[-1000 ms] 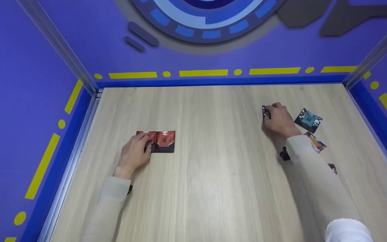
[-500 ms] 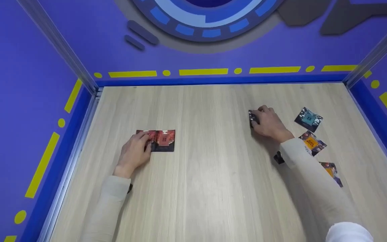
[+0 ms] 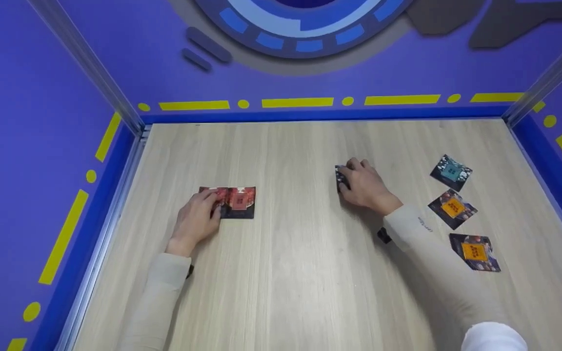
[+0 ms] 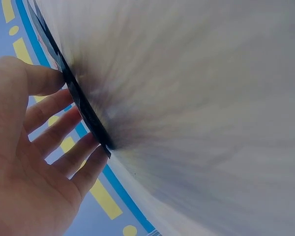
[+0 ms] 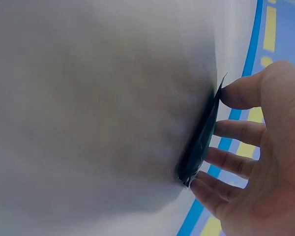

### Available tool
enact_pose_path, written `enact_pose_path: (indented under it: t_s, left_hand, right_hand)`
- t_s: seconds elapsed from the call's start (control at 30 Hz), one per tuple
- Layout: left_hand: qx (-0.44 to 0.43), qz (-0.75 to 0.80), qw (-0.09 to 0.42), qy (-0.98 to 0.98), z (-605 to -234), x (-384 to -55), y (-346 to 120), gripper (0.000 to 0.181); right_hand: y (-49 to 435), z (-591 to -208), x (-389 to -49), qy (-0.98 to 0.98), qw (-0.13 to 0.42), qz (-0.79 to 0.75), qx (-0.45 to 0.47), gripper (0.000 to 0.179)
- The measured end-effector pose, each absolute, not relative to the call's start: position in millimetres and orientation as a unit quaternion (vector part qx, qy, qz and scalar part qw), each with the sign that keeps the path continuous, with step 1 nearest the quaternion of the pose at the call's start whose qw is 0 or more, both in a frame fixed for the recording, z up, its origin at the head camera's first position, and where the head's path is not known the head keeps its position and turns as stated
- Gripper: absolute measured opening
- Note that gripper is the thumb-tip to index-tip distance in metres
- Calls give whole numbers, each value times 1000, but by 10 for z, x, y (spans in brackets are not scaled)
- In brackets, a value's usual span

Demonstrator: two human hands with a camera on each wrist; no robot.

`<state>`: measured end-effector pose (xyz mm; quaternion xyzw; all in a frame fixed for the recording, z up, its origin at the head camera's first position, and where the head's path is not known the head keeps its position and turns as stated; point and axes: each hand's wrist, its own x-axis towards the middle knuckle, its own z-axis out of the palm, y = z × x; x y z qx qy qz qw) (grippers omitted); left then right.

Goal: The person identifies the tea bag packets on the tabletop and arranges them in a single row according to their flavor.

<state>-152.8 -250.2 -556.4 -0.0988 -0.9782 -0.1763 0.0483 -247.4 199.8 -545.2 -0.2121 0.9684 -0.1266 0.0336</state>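
Two red-and-black square packets (image 3: pixel 243 202) lie side by side at the left of the table. My left hand (image 3: pixel 194 218) holds the left one, thumb and fingertips spread across it. In the left wrist view the packet (image 4: pixel 83 105) shows as a thin dark edge under the fingertips. Right of the table's middle, my right hand (image 3: pixel 363 184) grips a dark packet with white specks (image 3: pixel 339 181), mostly hidden by the fingers. In the right wrist view the thumb and fingertips span this packet (image 5: pixel 201 140), which lies close to the tabletop.
To the right lie a teal-and-black packet (image 3: pixel 451 171), an orange-and-black packet (image 3: pixel 453 208) and another orange one (image 3: pixel 474 252) near my right forearm. The wooden table (image 3: pixel 291 273) is bounded by a blue back wall (image 3: pixel 291 83) and side walls.
My right hand has moved left and slightly nearer with the dark packet, uncovering the orange packets behind its forearm. My left hand has stayed on the red packet.
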Motion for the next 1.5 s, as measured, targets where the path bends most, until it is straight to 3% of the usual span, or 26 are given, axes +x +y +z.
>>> enact_pose_path:
  t_s: [0.87,1.5]
  left_hand:
    - [-91,-176,39,-979,-5553,-1533,-2487,38]
    - [-97,-181,43,-978,-5548,-1525,-2487,39]
  right_hand:
    - [921,-5458,-2051,952,20,-73,-296,56]
    - [254,-5514,-1834,957,-17,-14,-291,55]
